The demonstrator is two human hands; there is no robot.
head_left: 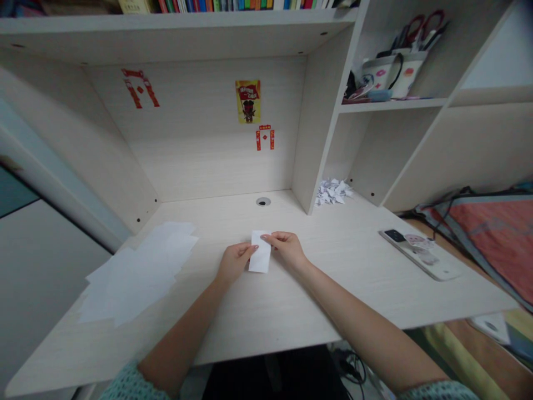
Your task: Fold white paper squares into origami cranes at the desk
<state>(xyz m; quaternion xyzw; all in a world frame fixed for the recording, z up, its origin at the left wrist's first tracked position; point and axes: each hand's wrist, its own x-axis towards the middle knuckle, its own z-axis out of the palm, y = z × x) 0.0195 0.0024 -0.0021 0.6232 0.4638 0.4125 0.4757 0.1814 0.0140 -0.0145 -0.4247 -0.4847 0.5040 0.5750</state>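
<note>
A small folded white paper (260, 256) lies on the pale wooden desk (266, 311), near its middle. My left hand (233, 262) presses its fingertips on the paper's left edge, fingers curled together. Pinching the paper's upper right corner is my right hand (288, 248), with thumb and fingers closed on it. Both forearms reach in from the bottom of the view.
A spread of white paper sheets (137, 269) lies at the left of the desk. A heap of small folded paper pieces (332, 191) sits in the shelf nook. A phone (420, 253) lies at the right. Cups with scissors (397, 66) stand on the upper right shelf.
</note>
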